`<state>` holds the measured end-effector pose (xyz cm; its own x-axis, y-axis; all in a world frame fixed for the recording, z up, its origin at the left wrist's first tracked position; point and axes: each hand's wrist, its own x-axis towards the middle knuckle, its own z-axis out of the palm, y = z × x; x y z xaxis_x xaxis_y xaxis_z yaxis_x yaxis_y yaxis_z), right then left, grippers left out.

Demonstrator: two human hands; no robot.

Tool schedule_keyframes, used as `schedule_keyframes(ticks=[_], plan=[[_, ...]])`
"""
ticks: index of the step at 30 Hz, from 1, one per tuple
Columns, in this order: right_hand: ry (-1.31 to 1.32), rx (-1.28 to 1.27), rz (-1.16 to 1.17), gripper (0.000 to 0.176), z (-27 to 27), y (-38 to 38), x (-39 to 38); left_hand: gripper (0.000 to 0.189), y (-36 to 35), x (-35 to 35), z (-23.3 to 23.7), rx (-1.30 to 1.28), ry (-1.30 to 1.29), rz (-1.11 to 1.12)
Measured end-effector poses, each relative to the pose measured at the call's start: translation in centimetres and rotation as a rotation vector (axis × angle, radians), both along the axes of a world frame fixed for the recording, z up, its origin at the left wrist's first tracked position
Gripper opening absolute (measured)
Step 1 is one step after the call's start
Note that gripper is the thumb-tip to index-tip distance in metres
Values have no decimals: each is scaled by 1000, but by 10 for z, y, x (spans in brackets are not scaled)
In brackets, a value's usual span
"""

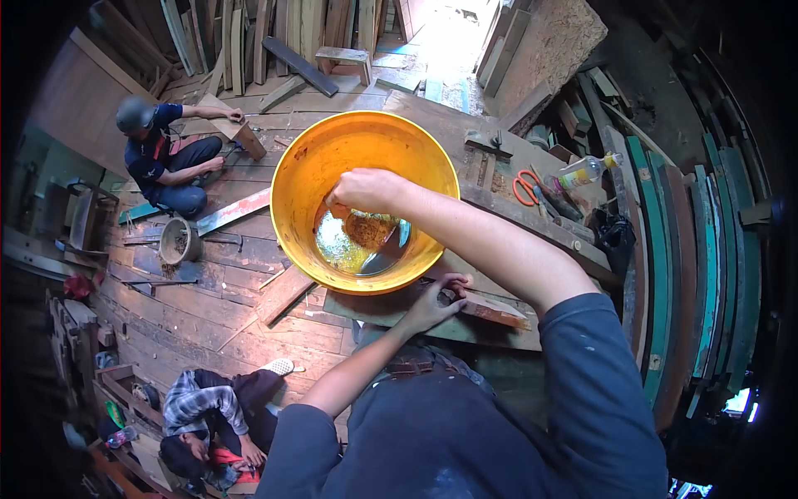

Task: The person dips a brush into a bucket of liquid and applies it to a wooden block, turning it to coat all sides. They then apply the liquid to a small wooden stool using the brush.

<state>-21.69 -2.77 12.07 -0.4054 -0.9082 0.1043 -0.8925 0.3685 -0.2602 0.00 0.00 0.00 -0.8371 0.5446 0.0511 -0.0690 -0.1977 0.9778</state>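
By the workbench (357, 308)'s near edge, the left hand (432, 306) curls at a wooden offcut (496, 310); I can't confirm a grip. Beyond, the right hand (363, 190), fisted, is inside the yellow plastic bucket (366, 137): probably stiff, slosh-prone, best held by its rim.

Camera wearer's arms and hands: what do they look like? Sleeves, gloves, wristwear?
Left hand and right hand are ungloved, no wristwear visible. Dark blue-grey sleeves end near the elbows; the right one has small pale marks.
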Motion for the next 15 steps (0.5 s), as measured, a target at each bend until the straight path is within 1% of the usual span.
schedule_keyframes(ticks=[2,3,5,6,7,8,9,10,12,13,14,15], plan=[[-64,93,-8,18,2,5,8,41,6,6,4,55,-39,29],[-53,77,-5,18,10,-5,4,41,-6,-1,2,40,-28,32],[13,230,-29,19,30,-3,4,42,1,-2,1,80,-59,36],[-19,256,-26,21,34,-3,-1,42,3,-3,3,91,-59,45],[-19,261,-17,21,37,-6,-5,44,3,-3,3,93,-63,34],[-9,206,-15,14,39,-9,-8,46,2,-2,3,93,-69,20],[-5,154,-16,18,41,-10,-8,46,2,0,1,98,-76,24],[-6,219,0,18,49,-12,-6,46,3,1,0,131,-100,20],[-54,201,10,19,40,-15,-2,46,4,2,1,167,-126,18],[-97,177,17,19,36,-16,-1,45,2,2,3,118,-84,25],[-116,211,0,19,34,-15,-1,45,1,1,5,70,-40,34],[-116,219,6,19,37,-15,-1,45,4,1,3,78,-41,40]])
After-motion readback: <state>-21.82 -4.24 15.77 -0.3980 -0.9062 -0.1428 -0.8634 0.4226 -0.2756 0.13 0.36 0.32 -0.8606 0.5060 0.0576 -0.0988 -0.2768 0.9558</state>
